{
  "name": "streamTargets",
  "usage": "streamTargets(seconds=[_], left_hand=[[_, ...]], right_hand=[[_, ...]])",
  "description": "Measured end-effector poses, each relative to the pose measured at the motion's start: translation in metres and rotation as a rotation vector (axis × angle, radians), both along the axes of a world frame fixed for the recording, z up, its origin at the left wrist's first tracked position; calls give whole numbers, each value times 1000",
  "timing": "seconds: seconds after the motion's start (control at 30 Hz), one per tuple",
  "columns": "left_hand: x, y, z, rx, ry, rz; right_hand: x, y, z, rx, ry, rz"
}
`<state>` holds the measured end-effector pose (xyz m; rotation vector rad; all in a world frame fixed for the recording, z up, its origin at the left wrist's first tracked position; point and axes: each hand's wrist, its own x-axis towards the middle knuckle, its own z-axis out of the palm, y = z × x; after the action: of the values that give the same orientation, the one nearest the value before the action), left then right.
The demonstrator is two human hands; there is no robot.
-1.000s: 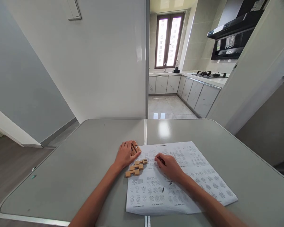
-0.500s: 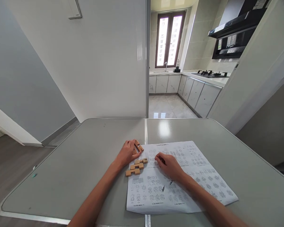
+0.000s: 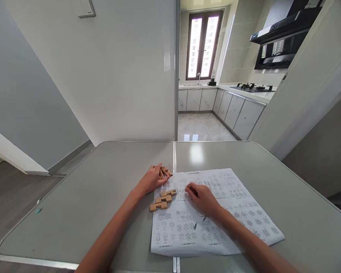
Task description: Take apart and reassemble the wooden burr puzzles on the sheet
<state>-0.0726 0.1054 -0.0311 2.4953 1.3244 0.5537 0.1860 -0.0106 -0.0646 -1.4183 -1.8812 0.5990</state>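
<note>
Near the upper left corner of the printed paper sheet [image 3: 184, 242], my left hand [image 3: 151, 179] curls its thumb and fingers around wooden puzzle pieces [image 3: 167, 171] with dark marks. Its palm hides part of them. Three more notched wooden blocks [image 3: 163, 199] lie in a slanted row just below that hand, over the sheet's left edge; the farthest carries a dark mark. My right hand [image 3: 203, 198] rests on the sheet with its fingers curled in. Whatever its fingers hold, if anything, is hidden. Rows of small puzzle diagrams cover the sheet.
The grey table [image 3: 74, 212] has a metal seam down its middle and a pale rim. A small green bit [image 3: 39, 210] lies near its left edge. Beyond stand a white wall panel [image 3: 130, 76] and a kitchen with a gas stove [image 3: 252, 88].
My left hand has shifted slightly away from me with the pieces, and they have turned a little. My right hand and the three blocks stay where they were on the sheet.
</note>
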Motion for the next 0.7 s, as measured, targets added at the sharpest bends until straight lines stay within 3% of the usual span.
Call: streamTargets(seconds=[0.23, 0.47, 0.57, 0.7], left_hand=[[22, -7, 13, 9, 0, -113], [73, -35, 31, 112, -79, -259], [102, -55, 29, 167, -62, -369], [130, -80, 12, 230, -14, -484]], right_hand=[[-1, 0, 3, -37, 128, -3], [39, 27, 3, -88, 635, -389], [58, 36, -3, -123, 773, -445], [65, 40, -6, -136, 833, -397]])
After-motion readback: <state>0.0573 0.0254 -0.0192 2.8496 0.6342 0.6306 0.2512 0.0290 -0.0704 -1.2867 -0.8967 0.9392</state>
